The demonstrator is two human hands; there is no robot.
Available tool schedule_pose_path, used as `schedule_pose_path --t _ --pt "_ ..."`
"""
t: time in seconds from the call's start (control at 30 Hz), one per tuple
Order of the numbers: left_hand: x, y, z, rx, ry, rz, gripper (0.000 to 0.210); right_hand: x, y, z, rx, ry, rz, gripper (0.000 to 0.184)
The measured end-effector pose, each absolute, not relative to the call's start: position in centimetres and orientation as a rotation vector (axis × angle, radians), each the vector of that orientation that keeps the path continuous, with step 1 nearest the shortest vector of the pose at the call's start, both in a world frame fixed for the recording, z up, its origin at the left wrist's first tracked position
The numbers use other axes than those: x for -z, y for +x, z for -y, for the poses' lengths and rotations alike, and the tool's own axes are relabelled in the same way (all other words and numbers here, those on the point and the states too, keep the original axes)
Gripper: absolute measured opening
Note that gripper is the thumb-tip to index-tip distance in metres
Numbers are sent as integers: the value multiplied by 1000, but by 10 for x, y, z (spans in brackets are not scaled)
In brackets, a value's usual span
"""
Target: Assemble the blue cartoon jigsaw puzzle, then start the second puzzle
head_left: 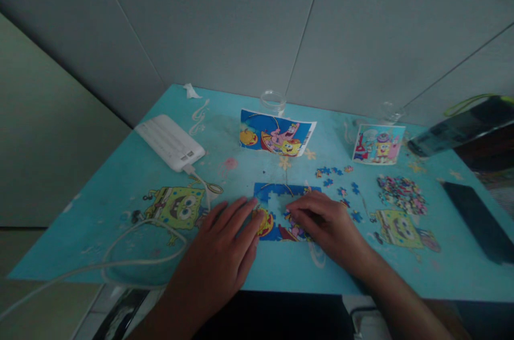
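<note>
A partly assembled jigsaw puzzle lies on the table, blue with a yellow burger shape at its left and a gap in its middle. My left hand rests at its left edge, fingers apart, fingertips touching the puzzle. Over the right part, my right hand is closed in a pinch beside the gap. A small puzzle piece seems to be at its fingertips, mostly hidden by the fingers. Loose blue puzzle pieces lie to the right. Behind the puzzle stands a picture card with a matching cartoon scene, leaning on a clear round container.
A pile of mixed puzzle pieces lies at the right, near a dark phone-like slab. A second card stands behind, beside a bottle. At the left, a white power bank has a white cable running off the table.
</note>
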State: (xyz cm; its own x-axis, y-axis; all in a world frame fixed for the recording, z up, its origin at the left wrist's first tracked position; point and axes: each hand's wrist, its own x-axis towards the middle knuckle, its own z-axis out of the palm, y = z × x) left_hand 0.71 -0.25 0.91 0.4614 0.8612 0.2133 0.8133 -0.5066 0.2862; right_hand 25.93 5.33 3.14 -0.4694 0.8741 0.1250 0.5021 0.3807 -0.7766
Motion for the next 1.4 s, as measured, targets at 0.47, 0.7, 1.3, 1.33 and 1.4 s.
schedule_pose_path --t 0.47,0.7,1.3,1.33,1.4 --pt "-6 5 2 -473 2644 -1455 45 -33 259 -52 -913 -1182 2118 16" --pt "15 -6 -4 -572 2828 -1367 52 -33 259 -53 -862 -1171 2121 18" --pt "31 -16 -19 -808 2952 -1230 51 -31 331 -85 -387 -1704 1688 21" --pt "31 -16 -19 -801 2955 -1226 51 -31 338 -87 -344 -1757 1648 22" --pt "29 -16 -18 -795 2962 -1212 50 -30 348 -91 -272 -1836 1588 24"
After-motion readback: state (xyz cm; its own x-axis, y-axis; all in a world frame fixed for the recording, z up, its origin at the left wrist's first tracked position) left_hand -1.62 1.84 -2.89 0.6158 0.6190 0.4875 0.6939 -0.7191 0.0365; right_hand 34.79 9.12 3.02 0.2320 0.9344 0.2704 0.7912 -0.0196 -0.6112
